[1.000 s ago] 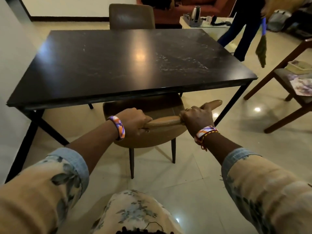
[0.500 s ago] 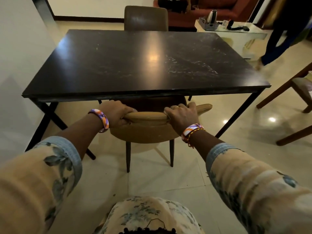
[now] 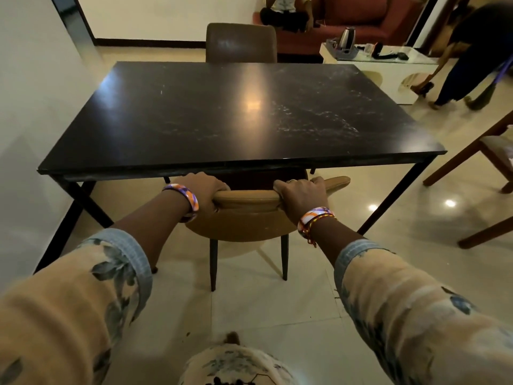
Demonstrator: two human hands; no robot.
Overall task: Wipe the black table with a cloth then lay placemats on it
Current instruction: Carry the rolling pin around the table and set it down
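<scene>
The black table (image 3: 194, 120) fills the middle of the view, its top bare, with pale smears on the right half. A tan chair (image 3: 244, 218) stands at the near edge, its seat tucked under the tabletop. My left hand (image 3: 205, 190) grips the left end of the chair's backrest top. My right hand (image 3: 301, 194) grips the backrest further right. No cloth or placemat is in view.
A brown chair (image 3: 241, 43) stands at the table's far side. A white wall runs close along the left. A wooden chair (image 3: 488, 173) is at the right. A white low table (image 3: 388, 76) with a kettle, a red sofa and two people are behind.
The tan chair has slid forward under the table with both hands on its backrest. The view has moved closer, and the person at the back right has bent down.
</scene>
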